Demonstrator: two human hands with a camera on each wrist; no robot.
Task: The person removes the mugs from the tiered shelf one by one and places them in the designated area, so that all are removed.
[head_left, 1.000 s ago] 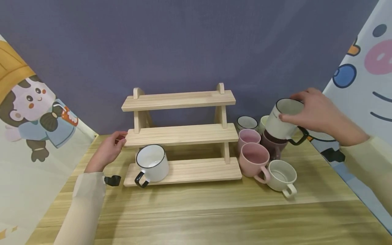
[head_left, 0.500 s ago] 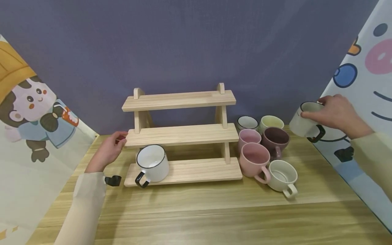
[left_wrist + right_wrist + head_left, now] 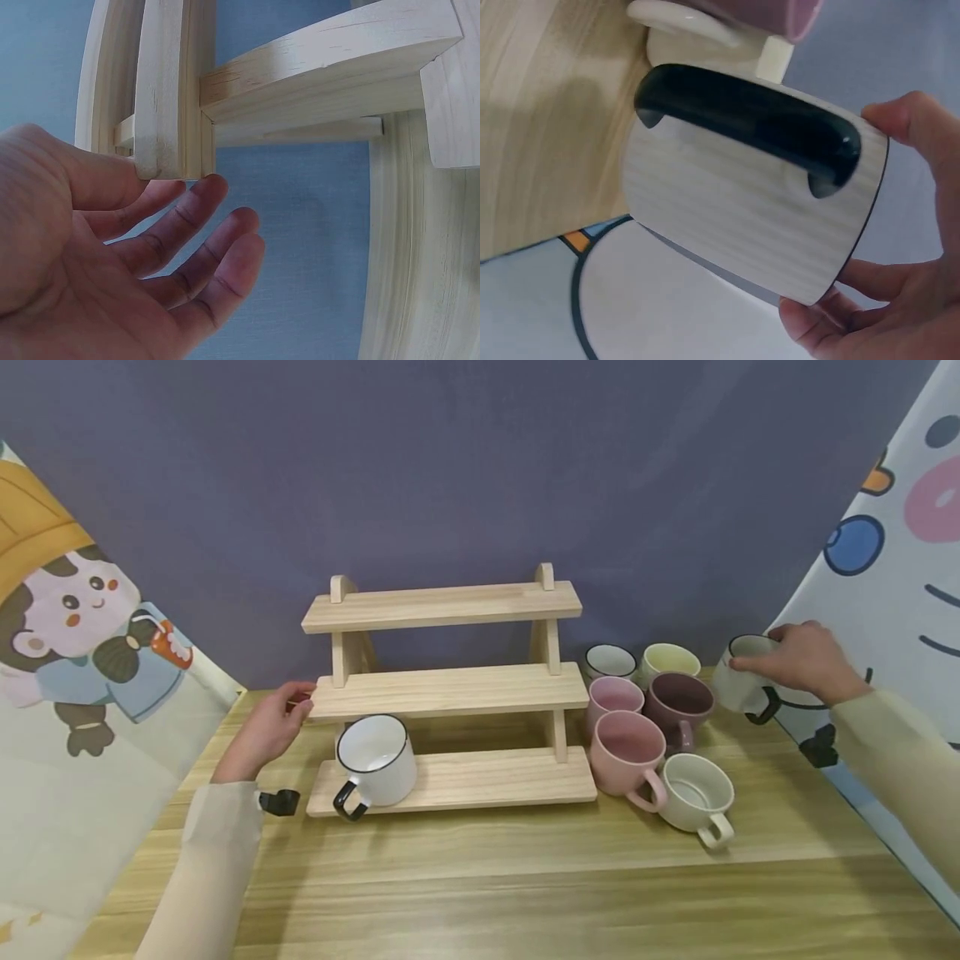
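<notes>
My right hand (image 3: 813, 662) holds a white mug (image 3: 741, 681) with a black rim and black handle by its rim, at the far right. In the right wrist view the thumb and fingers grip the rim of this mug (image 3: 742, 195), whose handle faces the camera. A three-tier wooden display shelf (image 3: 450, 690) stands mid-table. My left hand (image 3: 266, 727) pinches the left end of its middle board; the left wrist view has thumb and fingertips at the board end (image 3: 169, 142). Another white mug (image 3: 378, 764) with black rim and handle stands on the bottom board, at the left.
Beside the shelf's right end cluster several mugs: a pink mug (image 3: 626, 756), a smaller pink cup (image 3: 613, 702), a dark purple mug (image 3: 678, 710), a pale yellow cup (image 3: 671, 664), a cream mug (image 3: 693, 793) and a black-rimmed white one (image 3: 609, 662). A dark partition (image 3: 450, 468) rises behind.
My right hand has carried the white mug from above the dark purple mug to the right, then down to beside the cluster. The left hand stays at the shelf.
</notes>
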